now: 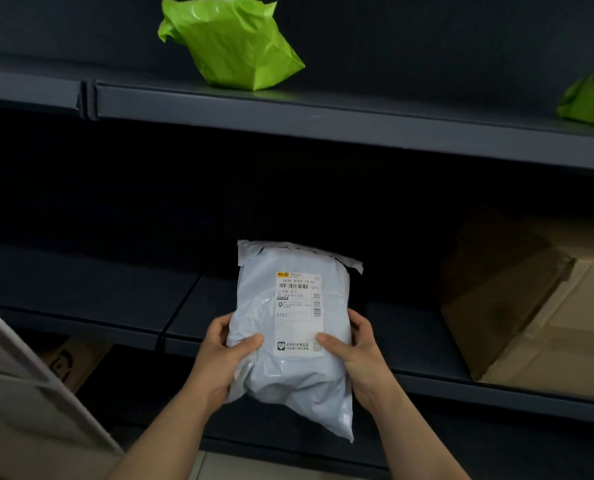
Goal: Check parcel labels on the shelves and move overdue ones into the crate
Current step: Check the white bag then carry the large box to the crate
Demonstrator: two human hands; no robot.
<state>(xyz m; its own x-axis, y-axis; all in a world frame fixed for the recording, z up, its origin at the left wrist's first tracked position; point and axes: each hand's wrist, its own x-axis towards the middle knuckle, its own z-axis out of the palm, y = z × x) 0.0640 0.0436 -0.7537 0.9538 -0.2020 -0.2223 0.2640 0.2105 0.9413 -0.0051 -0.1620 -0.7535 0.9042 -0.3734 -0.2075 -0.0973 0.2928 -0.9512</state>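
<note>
A pale grey plastic mailer parcel (293, 372) is held upright in front of the middle shelf (115, 292), its white shipping label (299, 313) with barcodes facing me. My left hand (228, 355) grips its left edge, thumb on the front. My right hand (354, 351) grips the right edge, thumb on the label's lower corner. A pale crate (28, 386) shows at the lower left, only partly in view.
A bright green bagged parcel (229, 43) sits on the upper shelf (323, 112), another green one (591, 100) at its right end. An open cardboard box (531, 306) lies on the middle shelf at right. A brown box (70, 362) sits below at left.
</note>
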